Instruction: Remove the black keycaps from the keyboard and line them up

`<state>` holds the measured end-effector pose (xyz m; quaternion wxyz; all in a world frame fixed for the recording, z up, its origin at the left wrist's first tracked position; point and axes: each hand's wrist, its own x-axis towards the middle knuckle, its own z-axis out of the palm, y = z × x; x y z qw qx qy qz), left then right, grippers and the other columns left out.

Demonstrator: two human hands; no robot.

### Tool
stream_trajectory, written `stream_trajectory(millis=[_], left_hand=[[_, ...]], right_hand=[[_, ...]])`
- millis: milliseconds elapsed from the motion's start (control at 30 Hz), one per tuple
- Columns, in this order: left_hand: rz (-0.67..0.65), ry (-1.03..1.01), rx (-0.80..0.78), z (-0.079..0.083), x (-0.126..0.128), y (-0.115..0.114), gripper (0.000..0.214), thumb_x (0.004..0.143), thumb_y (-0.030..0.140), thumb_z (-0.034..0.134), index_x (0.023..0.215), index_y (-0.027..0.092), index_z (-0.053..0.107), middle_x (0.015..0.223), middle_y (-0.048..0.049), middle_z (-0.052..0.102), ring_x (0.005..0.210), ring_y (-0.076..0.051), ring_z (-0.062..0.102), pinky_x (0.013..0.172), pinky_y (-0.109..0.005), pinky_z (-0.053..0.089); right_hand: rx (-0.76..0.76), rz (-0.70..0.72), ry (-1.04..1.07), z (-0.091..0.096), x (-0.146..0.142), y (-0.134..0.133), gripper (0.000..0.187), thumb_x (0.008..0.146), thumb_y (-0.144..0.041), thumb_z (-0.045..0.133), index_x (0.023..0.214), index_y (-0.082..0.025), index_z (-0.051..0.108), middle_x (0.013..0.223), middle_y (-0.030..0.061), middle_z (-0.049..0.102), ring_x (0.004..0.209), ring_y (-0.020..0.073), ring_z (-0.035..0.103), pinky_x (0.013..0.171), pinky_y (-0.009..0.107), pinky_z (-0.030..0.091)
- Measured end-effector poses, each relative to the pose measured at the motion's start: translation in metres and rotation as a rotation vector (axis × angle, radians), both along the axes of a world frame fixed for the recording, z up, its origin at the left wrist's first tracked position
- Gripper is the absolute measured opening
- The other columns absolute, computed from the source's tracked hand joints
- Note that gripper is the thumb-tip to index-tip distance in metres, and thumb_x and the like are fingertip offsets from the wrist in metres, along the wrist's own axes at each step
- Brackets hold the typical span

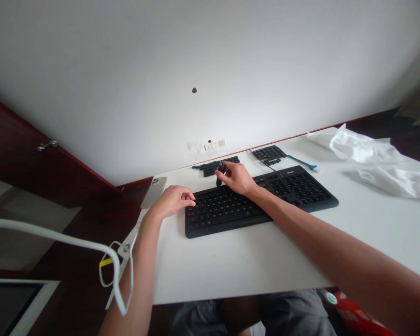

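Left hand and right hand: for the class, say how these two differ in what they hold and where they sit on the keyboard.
The left hand holds nothing visible, while the right hand pinches a small black object. The left hand sits at the keyboard's left end, the right hand further along its far edge. Both are bare and palm-down.

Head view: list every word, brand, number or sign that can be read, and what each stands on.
Nothing can be read for certain.
Small mark on the black keyboard: too blurred to read.
Key legends on the black keyboard: too small to read.
White marks on the red package: too blurred to read.
Round green-and-white sticker: too blurred to read.
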<state>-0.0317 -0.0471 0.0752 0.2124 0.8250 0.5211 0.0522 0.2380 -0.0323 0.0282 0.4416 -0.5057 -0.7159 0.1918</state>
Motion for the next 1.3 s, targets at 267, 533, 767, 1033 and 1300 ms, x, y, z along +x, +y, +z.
stream_trajectory(millis=[267,533,767,1033,1300], left_hand=[[-0.004,0.058,0.046,0.005,0.006,-0.006,0.014,0.082,0.038,0.071,0.082,0.026,0.077,0.076,-0.0011,0.072,0.073,-0.018,0.062,0.068,-0.028,0.041],[0.015,0.080,0.050,0.005,0.010,-0.008,0.013,0.081,0.036,0.071,0.082,0.025,0.078,0.076,-0.0003,0.073,0.074,-0.019,0.064,0.069,-0.029,0.042],[0.029,-0.080,-0.102,-0.005,-0.003,0.003,0.023,0.077,0.044,0.075,0.090,0.025,0.079,0.081,-0.0009,0.075,0.080,-0.019,0.068,0.074,-0.028,0.049],[0.037,-0.178,-0.123,-0.007,-0.006,0.005,0.028,0.083,0.049,0.067,0.094,0.024,0.075,0.092,-0.0026,0.076,0.085,-0.020,0.069,0.081,-0.029,0.052],[0.020,-0.205,-0.126,-0.016,-0.011,0.012,0.020,0.082,0.043,0.068,0.091,0.024,0.072,0.088,-0.0012,0.074,0.082,-0.018,0.068,0.078,-0.028,0.051]], right_hand=[[0.003,-0.005,-0.007,-0.001,0.000,0.001,0.028,0.094,-0.043,0.059,0.083,-0.019,0.067,0.065,0.0009,0.064,0.059,0.0150,0.056,0.061,0.029,0.038],[0.006,-0.003,-0.012,-0.001,0.000,0.000,0.029,0.094,-0.044,0.059,0.084,-0.018,0.068,0.065,0.0016,0.064,0.059,0.0153,0.055,0.060,0.030,0.038],[-0.005,0.003,-0.015,-0.001,0.000,0.001,0.029,0.095,-0.044,0.058,0.087,-0.018,0.069,0.066,0.0015,0.064,0.059,0.0155,0.055,0.062,0.030,0.038],[0.004,0.062,0.008,-0.006,0.001,0.005,0.027,0.096,-0.042,0.058,0.094,-0.019,0.071,0.079,0.0033,0.072,0.068,0.0166,0.062,0.067,0.029,0.043],[0.000,0.084,0.000,-0.007,0.001,0.006,0.026,0.096,-0.042,0.059,0.095,-0.019,0.071,0.082,0.0033,0.073,0.070,0.0173,0.063,0.069,0.029,0.045]])
